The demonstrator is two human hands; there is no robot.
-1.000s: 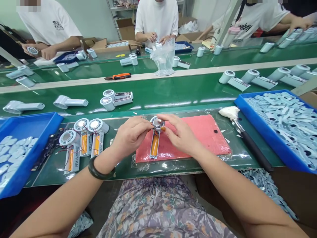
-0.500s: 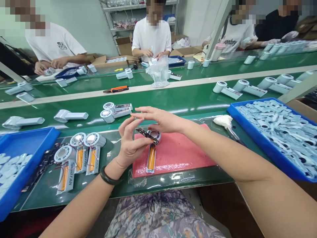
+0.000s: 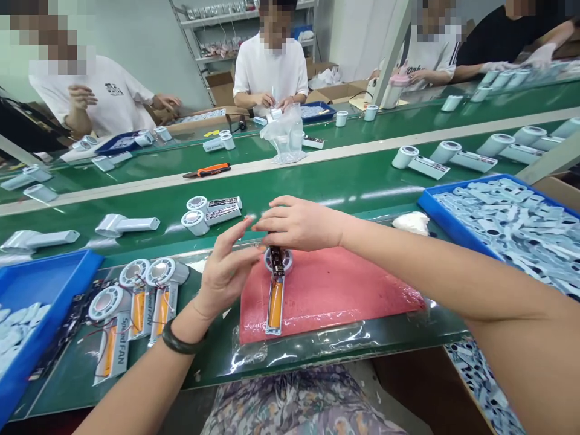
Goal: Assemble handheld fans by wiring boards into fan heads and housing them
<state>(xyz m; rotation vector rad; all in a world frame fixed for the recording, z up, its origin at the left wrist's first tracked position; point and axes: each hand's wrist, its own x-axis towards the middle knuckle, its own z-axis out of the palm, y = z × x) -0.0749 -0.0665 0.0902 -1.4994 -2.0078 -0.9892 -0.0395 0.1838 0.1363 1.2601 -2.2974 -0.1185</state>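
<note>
An open handheld fan half-shell (image 3: 275,296), with an orange battery in its handle and a dark circuit board over its round head, lies on a red foam mat (image 3: 335,290). My right hand (image 3: 299,222) hovers just above the fan's head, palm down, fingers curled toward the board. My left hand (image 3: 226,269) is beside the fan's left, fingers stretched up and apart, holding nothing.
Three more open fan halves (image 3: 136,296) lie left of the mat beside a blue tray (image 3: 27,320). A blue tray of pale blue parts (image 3: 512,217) sits right, a white cloth (image 3: 410,222) near it. Assembled fans (image 3: 211,211) ride the green conveyor. Several people work across it.
The circuit board went from my left fingers down onto the fan's head. My left hand opened and my right hand lowered over the board. The view tilted up slightly.
</note>
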